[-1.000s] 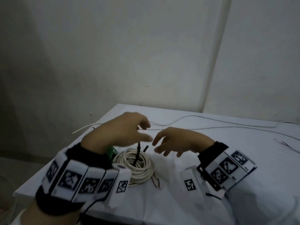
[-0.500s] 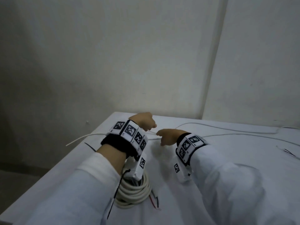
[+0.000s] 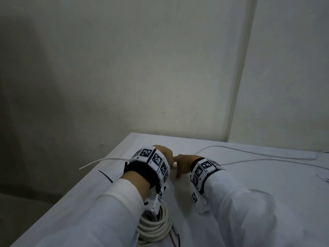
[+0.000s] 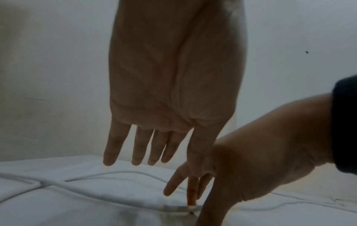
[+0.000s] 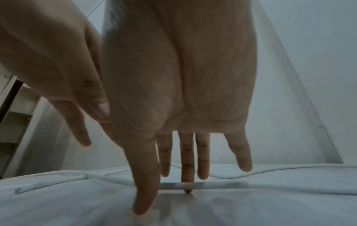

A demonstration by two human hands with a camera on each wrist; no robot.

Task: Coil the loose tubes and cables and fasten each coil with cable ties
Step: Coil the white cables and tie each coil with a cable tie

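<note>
A thin white cable [image 3: 249, 159] runs loose across the far part of the white-covered table [image 3: 267, 184]. Both hands are over it near the far left corner. My right hand [image 3: 181, 164] points straight down. Its middle fingertip touches the cable [image 5: 212, 185] and its thumb [image 5: 144, 198] rests on the cloth just in front. My left hand [image 4: 146, 160] hangs beside it with straight fingers, slightly above the cloth and holding nothing. A coil of thicker white cable [image 3: 156, 227] lies near me, partly hidden under my left wrist.
A black cable tie [image 3: 106, 176] lies near the table's left edge. Thin red wire ends [image 3: 173, 236] stick out beside the coil. One end of the thin cable [image 3: 92, 164] overhangs the left edge. A wall stands close behind the table.
Both hands left the space above the coil and reached forward to the thin cable at the far side. The coil now lies behind my left wrist.
</note>
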